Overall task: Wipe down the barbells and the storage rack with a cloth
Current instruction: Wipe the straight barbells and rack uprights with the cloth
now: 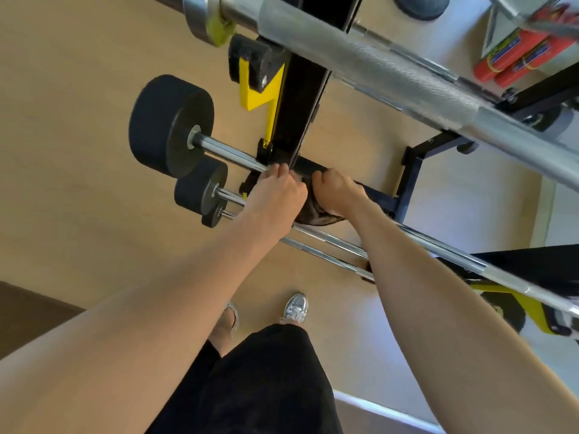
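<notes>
- Cloth (316,218): dark brown, soft and bunched into a rounded wad. It sits low on the storage rack (300,98), at the foot of the upright, pressed against the black base rail under the right hand (336,195).
- Right hand: clenched around the cloth, knuckles up, fingers tucked into the fabric.
- Left hand (275,195): just beside the right hand, fingertips bent down where a chrome shaft meets the upright. The view is too tight to tell whether it grasps the shaft, the cloth edge, or merely rests there.
- Storage rack: square-section steel tube, matt black paint, with a bolted base frame extending to the right. A yellow hook (253,92) with a black rubber pad projects from the upright.
- Large fixed barbell (169,126): thick black cylindrical head, dull rubber-like finish, on a smooth polished chrome shaft that runs to the upright.
- Medium fixed barbell (200,186): same construction, smaller head, racked directly below the large one.
- Small fixed barbell (213,216): smallest head, lowest of the three; its shaft passes under the left forearm.
- Knurled bar (391,76): nearest the camera, crossing the top of the view diagonally. Grey steel with a fine diamond-cut grip section, smooth on either side, and a collar at the left end.
- Floor (78,151): pale wood-grain surface, matt.
- Shoe (296,308): shiny silver, laced, planted on the floor below the hands.
</notes>
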